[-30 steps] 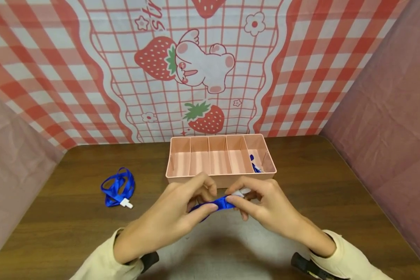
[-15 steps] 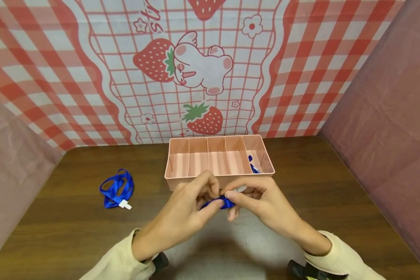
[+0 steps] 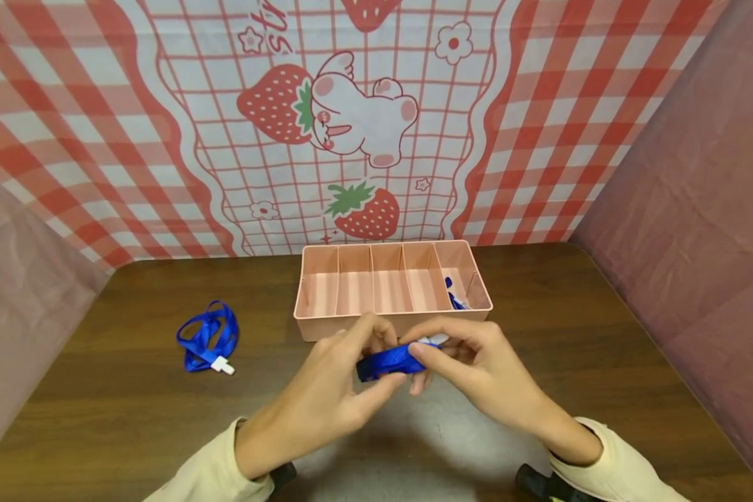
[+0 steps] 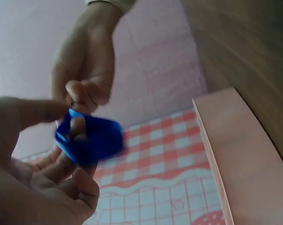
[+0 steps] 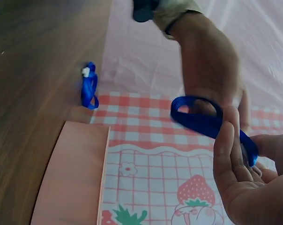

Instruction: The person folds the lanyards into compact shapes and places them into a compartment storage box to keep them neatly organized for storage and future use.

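blue lanyard (image 3: 389,361), wound into a flat coil, is held between both hands above the tabletop, just before the near wall of the pink divided box. the left hand (image 3: 339,390) grips the coil's left part, its thumb along the lower edge; the right hand (image 3: 477,359) pinches the right end between thumb and fingers, beside a white plastic clip (image 3: 438,339).

the pink divided box (image 3: 332,328) has a row of five compartments, split by thin upright partitions. the far right compartment holds a dark blue strap (image 3: 457,301) with a bit of white beside it.

the wood-grain tabletop (image 3: 88,390) is dark brown. on its left lies a loosely looped second lanyard (image 3: 210,338), a white buckle (image 3: 222,365) at its near end. pale pink cloth (image 3: 25,279) hangs at the left, a red-and-white checked strawberry cloth (image 3: 364,104) covers the back, and dusky pink cloth (image 3: 684,209) hangs at the right. cream sleeves (image 3: 213,467) end at both wrists.

the left wrist view shows a finger inside the coil, its blue blurred. the right wrist view shows an open loop at the coil's end. only the head view looks down into the compartments; the wrist views show the box's outside.
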The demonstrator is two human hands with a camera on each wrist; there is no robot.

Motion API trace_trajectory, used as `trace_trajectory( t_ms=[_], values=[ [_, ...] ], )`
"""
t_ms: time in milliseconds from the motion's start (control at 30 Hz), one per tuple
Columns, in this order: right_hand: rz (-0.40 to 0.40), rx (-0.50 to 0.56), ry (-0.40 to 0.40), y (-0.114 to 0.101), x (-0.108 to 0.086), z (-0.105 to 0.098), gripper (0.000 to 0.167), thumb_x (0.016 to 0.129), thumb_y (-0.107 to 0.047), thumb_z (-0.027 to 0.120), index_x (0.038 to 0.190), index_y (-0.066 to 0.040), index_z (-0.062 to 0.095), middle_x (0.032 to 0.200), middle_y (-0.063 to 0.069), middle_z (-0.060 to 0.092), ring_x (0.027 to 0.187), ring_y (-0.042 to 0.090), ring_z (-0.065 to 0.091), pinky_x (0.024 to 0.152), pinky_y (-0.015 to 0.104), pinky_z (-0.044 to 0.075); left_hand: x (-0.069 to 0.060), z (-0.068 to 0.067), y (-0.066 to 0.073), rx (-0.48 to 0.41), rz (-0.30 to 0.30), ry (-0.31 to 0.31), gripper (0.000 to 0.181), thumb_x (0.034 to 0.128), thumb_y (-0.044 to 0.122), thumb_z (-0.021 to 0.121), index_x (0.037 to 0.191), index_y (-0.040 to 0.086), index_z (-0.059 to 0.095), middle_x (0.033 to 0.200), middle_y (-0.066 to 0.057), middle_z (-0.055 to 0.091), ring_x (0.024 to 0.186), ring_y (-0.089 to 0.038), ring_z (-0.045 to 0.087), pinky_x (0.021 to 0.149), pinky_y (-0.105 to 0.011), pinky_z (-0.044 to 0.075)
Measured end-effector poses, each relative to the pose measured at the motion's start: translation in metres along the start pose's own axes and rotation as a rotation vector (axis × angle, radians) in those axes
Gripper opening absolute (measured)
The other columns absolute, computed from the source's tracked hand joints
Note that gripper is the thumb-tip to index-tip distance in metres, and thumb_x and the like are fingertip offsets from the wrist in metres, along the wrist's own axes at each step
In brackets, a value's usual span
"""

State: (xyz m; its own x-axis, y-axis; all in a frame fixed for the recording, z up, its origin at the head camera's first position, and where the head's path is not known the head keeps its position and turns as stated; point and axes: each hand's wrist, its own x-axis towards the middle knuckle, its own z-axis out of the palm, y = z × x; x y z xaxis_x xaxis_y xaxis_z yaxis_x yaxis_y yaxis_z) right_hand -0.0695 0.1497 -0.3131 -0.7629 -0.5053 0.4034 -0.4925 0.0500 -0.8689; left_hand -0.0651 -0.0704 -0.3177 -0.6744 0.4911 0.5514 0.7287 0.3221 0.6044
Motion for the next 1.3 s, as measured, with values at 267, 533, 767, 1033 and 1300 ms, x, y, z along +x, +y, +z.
trace_trajectory(
  t_ms=[267,533,767,1033,1300],
  values=[
    [0.126,0.079,-0.039,-0.005,-0.007,-0.018,0.019,0.101,0.001,0.052,0.113,-0.005,0.066,0.07,0.008,0.07,0.066,0.028,0.07,0.068,0.031,0.055,-0.014,-0.009,-0.005,0.067,0.093,0.034,0.028,0.0837,0.002,0.077,0.108,0.01,0.064,0.1,0.004,0.062,0.087,-0.006,0.056,0.072,-0.023,0.048],
    [0.177,0.102,-0.1,-0.005,-0.02,-0.031,0.021,0.101,0.002,0.053,0.119,-0.002,0.063,0.073,0.011,0.071,0.072,0.031,0.07,0.076,0.033,0.055,-0.02,-0.017,-0.005,0.06,0.098,-0.001,0.018,0.0839,0.005,0.079,0.097,0.01,0.067,0.124,-0.004,0.054,0.096,-0.01,0.058,0.072,-0.021,0.05],
    [0.254,0.04,-0.102,-0.005,-0.026,-0.037,0.024,0.101,-0.002,0.054,0.121,-0.011,0.064,0.074,0.008,0.069,0.07,0.03,0.068,0.071,0.032,0.054,-0.025,-0.019,-0.012,0.017,0.189,-0.069,0.018,0.0857,0.001,0.072,0.091,0.013,0.06,0.099,0.003,0.064,0.085,-0.005,0.059,0.073,-0.014,0.049],
    [0.208,0.016,-0.112,-0.001,-0.027,-0.028,0.024,0.101,-0.001,0.055,0.121,-0.01,0.065,0.076,0.007,0.069,0.068,0.02,0.068,0.059,0.028,0.052,-0.026,-0.018,-0.007,0.097,0.08,-0.205,0.018,0.0915,0.0,0.064,0.092,0.017,0.058,0.082,0.012,0.051,0.072,-0.001,0.047,0.063,-0.013,0.042],
    [0.113,-0.027,-0.086,0.001,-0.021,-0.007,0.023,0.1,0.0,0.056,0.121,-0.006,0.065,0.091,0.006,0.072,0.069,0.02,0.071,0.059,0.034,0.058,-0.019,-0.003,-0.004,0.568,0.133,-0.103,0.024,0.0661,0.007,0.069,0.086,0.011,0.056,0.086,0.001,0.051,0.077,-0.017,0.048,0.067,-0.031,0.043]
  ],
)
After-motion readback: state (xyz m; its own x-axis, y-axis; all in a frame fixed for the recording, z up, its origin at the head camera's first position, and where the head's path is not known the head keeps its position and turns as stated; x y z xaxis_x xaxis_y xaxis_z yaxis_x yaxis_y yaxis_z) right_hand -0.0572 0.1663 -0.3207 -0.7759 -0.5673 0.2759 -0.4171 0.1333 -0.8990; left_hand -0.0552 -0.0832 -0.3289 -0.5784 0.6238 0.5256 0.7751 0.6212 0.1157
